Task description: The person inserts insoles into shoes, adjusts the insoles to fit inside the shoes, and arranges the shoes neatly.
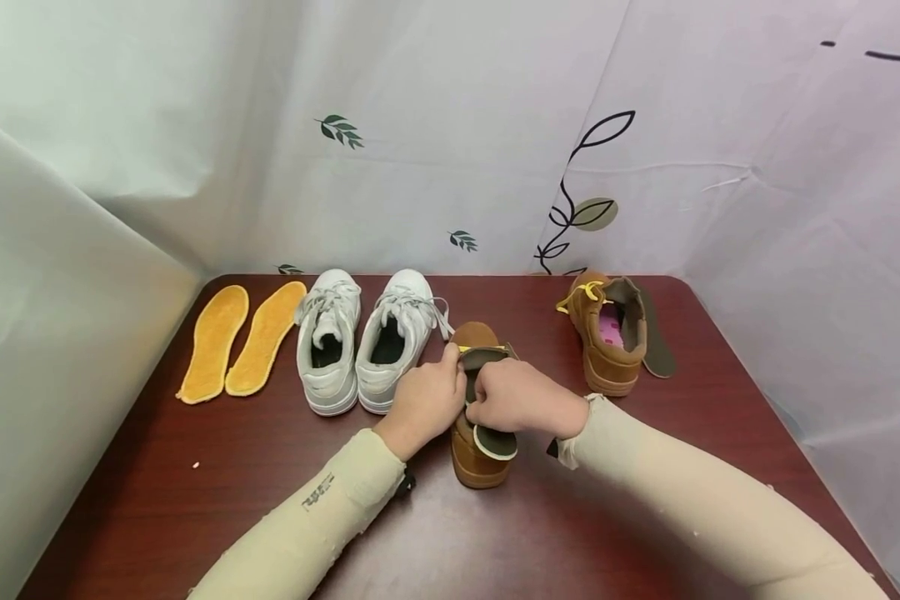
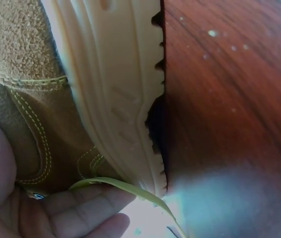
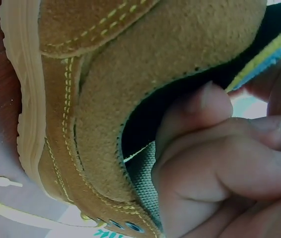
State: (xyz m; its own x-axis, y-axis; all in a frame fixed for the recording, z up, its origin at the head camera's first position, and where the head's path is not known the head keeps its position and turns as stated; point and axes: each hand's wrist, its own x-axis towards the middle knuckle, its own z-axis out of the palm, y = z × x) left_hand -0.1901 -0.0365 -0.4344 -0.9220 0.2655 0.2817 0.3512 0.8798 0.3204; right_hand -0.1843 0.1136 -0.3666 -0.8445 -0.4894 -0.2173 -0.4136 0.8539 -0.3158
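A brown suede shoe (image 1: pixel 478 467) with yellow laces stands in the middle of the table, toe away from me. My left hand (image 1: pixel 429 392) grips its left side near the tongue; in the left wrist view the fingers (image 2: pixel 88 208) lie along the upper by a yellow lace (image 2: pixel 125 186). With curled fingers, my right hand (image 1: pixel 521 396) holds a dark insole (image 1: pixel 495 442) at the shoe's opening. The insole's rounded heel end sticks up over the shoe's heel, and its front part is hidden. In the right wrist view its yellow and blue edge (image 3: pixel 264 57) shows beyond the fingers.
The matching brown shoe (image 1: pixel 611 379), with a pink insole (image 1: pixel 610 325) inside, stands at the back right. A dark insole (image 1: pixel 660 358) lies beside it. Two white sneakers (image 1: pixel 330 387) and two orange insoles (image 1: pixel 213 342) are at the back left. White curtains surround the table (image 1: pixel 270 467).
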